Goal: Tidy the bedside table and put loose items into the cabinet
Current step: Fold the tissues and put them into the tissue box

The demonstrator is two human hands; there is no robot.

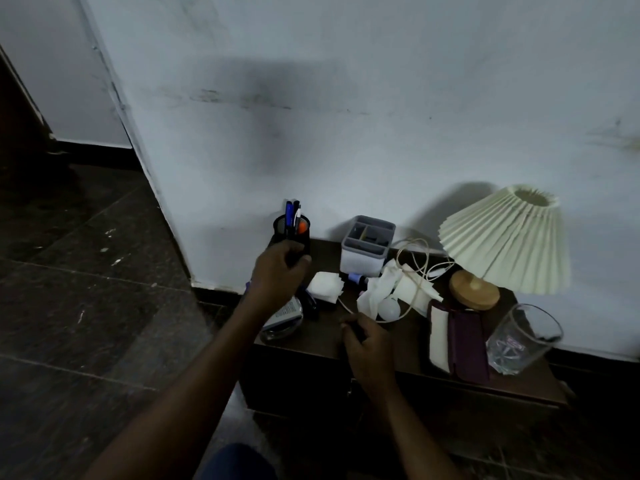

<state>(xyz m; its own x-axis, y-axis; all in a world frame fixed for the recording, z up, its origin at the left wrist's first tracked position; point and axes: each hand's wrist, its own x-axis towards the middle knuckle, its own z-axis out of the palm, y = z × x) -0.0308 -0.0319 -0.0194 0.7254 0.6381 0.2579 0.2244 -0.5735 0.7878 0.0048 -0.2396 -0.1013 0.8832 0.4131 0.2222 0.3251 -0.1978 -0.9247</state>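
The dark wooden bedside table stands against the white wall, littered with small items. My left hand is closed around the black mesh pen holder, which holds several pens at the table's back left corner. My right hand rests at the front edge with its fingers curled; what is inside them is hidden. Between my hands lie a folded white tissue, crumpled tissues, a white bulb and a looped cream cable.
A grey divided organiser stands at the back. A pleated cream lamp leans on its wooden base at the right. A purple case and a drinking glass lie near the right front. A glass dish sits under my left wrist.
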